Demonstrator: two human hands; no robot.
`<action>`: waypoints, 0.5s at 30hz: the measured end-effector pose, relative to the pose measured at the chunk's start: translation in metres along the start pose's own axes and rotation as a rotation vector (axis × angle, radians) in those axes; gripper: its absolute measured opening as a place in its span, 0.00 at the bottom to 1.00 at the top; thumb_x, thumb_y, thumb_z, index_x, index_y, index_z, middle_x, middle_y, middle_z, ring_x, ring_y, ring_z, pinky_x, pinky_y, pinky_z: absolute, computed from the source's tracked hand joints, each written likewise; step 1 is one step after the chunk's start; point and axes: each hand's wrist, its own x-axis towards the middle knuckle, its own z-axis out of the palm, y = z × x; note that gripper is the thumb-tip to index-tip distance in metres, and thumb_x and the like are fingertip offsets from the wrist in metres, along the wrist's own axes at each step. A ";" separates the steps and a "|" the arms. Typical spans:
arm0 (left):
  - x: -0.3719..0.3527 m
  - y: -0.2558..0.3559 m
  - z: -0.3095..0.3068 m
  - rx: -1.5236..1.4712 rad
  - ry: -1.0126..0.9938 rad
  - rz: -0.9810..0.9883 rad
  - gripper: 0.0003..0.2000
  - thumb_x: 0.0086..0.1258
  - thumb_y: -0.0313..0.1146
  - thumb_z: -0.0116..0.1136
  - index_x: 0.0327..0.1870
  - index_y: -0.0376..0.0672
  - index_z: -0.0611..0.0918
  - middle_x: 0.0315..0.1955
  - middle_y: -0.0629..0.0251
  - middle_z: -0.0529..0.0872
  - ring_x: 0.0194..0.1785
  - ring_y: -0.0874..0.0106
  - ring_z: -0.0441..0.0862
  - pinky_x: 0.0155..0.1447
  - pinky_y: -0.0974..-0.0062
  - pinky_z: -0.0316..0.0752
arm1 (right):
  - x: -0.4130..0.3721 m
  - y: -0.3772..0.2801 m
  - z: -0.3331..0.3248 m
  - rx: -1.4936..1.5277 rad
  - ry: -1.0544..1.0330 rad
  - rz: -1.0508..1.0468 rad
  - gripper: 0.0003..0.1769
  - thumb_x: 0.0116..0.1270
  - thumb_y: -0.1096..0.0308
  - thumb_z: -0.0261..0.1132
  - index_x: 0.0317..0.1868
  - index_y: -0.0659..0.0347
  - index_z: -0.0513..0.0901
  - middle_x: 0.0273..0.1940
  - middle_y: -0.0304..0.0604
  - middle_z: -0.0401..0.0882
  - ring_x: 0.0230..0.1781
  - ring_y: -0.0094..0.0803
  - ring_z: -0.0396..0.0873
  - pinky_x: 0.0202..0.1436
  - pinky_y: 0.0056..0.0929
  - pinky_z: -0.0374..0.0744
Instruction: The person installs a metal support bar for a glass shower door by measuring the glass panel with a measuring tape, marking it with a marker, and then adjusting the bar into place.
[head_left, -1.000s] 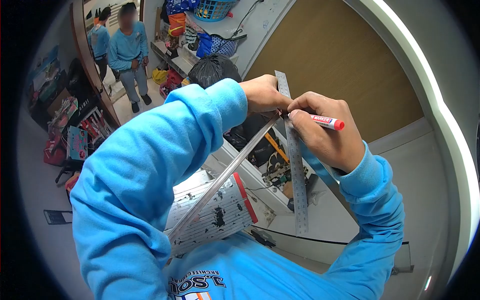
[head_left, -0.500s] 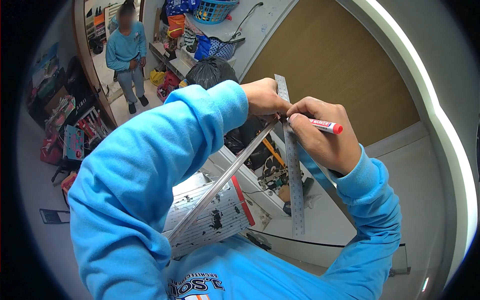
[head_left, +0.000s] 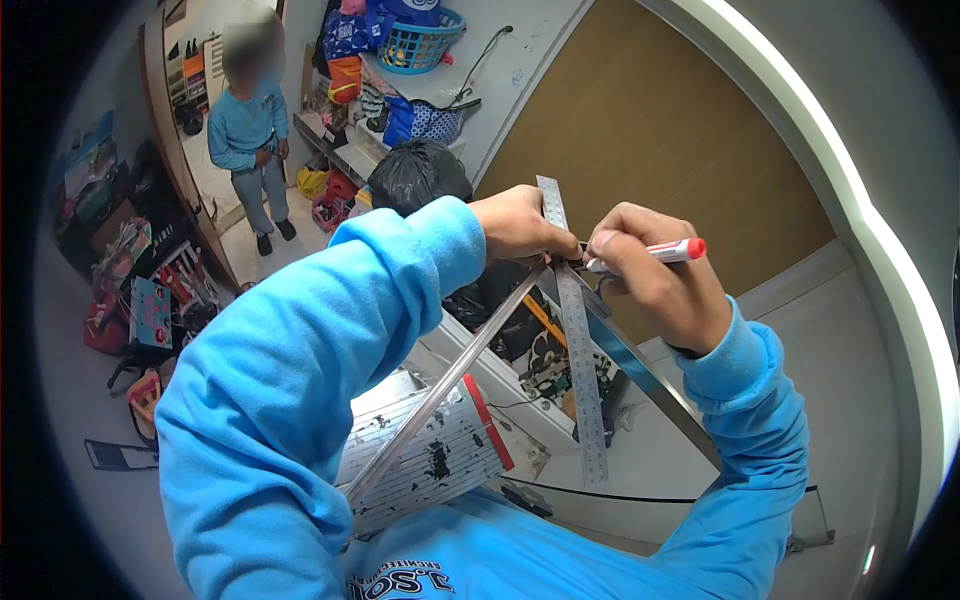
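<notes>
My left hand is closed at the upper part of a long steel ruler, its thumb pressing where the ruler meets other strips. The ruler slants down toward my body. A shiny narrow strip runs from beneath my left fingers to the lower left. Behind the ruler, a flat metal bar with a bluish sheen extends to the lower right. My right hand pinches a red-capped marker, its tip end pointing left beside the ruler. My left fingers partly hide the joint of the strips.
Below me stands a paint-spotted ladder step with red edging. A black bag and a blue basket are beyond my left arm. Another person stands in the doorway. A brown panel fills the upper right.
My right hand and the marker have drawn slightly right, away from the ruler. Both hands and the ruler sit a little lower in view, and more of the flat metal bar shows.
</notes>
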 end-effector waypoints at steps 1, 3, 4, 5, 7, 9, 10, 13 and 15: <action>-0.002 0.003 0.001 -0.030 -0.010 -0.026 0.22 0.56 0.33 0.71 0.47 0.31 0.76 0.36 0.59 0.81 0.38 0.73 0.80 0.42 0.77 0.76 | -0.002 -0.002 -0.004 0.001 0.009 0.002 0.13 0.64 0.67 0.57 0.29 0.70 0.79 0.21 0.48 0.76 0.21 0.27 0.73 0.25 0.27 0.71; -0.001 0.000 0.001 -0.083 -0.034 -0.032 0.25 0.55 0.33 0.72 0.49 0.30 0.74 0.37 0.58 0.81 0.41 0.71 0.81 0.46 0.75 0.77 | -0.007 -0.005 -0.013 -0.029 0.047 -0.050 0.19 0.71 0.62 0.55 0.27 0.69 0.77 0.19 0.46 0.72 0.20 0.25 0.70 0.23 0.30 0.68; -0.003 0.003 0.002 -0.093 -0.029 -0.029 0.26 0.55 0.33 0.72 0.50 0.28 0.73 0.37 0.57 0.81 0.41 0.71 0.81 0.47 0.74 0.77 | -0.011 -0.002 -0.017 -0.083 0.070 -0.104 0.28 0.76 0.52 0.50 0.26 0.67 0.75 0.19 0.46 0.70 0.20 0.27 0.69 0.23 0.32 0.67; -0.005 0.007 0.003 -0.099 -0.024 -0.028 0.26 0.56 0.33 0.72 0.51 0.27 0.73 0.37 0.56 0.81 0.41 0.70 0.81 0.48 0.73 0.77 | -0.015 0.000 -0.022 -0.075 0.085 -0.102 0.28 0.76 0.52 0.50 0.26 0.67 0.75 0.19 0.46 0.70 0.20 0.27 0.69 0.23 0.32 0.67; -0.006 0.011 0.005 -0.052 -0.013 -0.075 0.27 0.56 0.31 0.71 0.51 0.26 0.72 0.39 0.55 0.81 0.42 0.70 0.82 0.49 0.73 0.78 | -0.023 0.000 -0.032 -0.198 0.099 -0.148 0.34 0.76 0.43 0.44 0.25 0.66 0.74 0.20 0.46 0.71 0.19 0.29 0.70 0.23 0.32 0.68; -0.006 0.009 0.006 -0.107 0.004 -0.074 0.27 0.56 0.31 0.71 0.52 0.25 0.71 0.41 0.53 0.81 0.43 0.70 0.82 0.50 0.74 0.78 | -0.031 0.004 -0.035 -0.147 0.125 -0.139 0.37 0.73 0.38 0.40 0.26 0.65 0.75 0.22 0.46 0.72 0.20 0.31 0.72 0.24 0.32 0.69; -0.006 0.008 0.006 -0.093 -0.003 -0.084 0.27 0.56 0.31 0.71 0.52 0.25 0.71 0.41 0.53 0.81 0.43 0.70 0.82 0.50 0.74 0.78 | -0.034 0.006 -0.036 -0.160 0.152 -0.124 0.37 0.73 0.38 0.39 0.26 0.65 0.75 0.22 0.45 0.72 0.20 0.31 0.73 0.24 0.31 0.70; -0.004 0.010 0.005 -0.128 -0.032 -0.052 0.27 0.56 0.31 0.70 0.53 0.27 0.71 0.43 0.52 0.81 0.44 0.69 0.82 0.52 0.74 0.77 | -0.039 0.012 -0.037 -0.160 0.170 -0.097 0.37 0.73 0.38 0.41 0.28 0.66 0.78 0.22 0.46 0.74 0.21 0.34 0.76 0.25 0.32 0.73; -0.006 0.011 0.006 -0.126 -0.019 -0.051 0.27 0.57 0.32 0.70 0.53 0.28 0.71 0.44 0.52 0.81 0.43 0.69 0.83 0.52 0.74 0.78 | -0.038 0.012 -0.030 -0.156 0.102 -0.141 0.37 0.73 0.38 0.44 0.30 0.67 0.80 0.24 0.49 0.77 0.21 0.40 0.78 0.25 0.34 0.74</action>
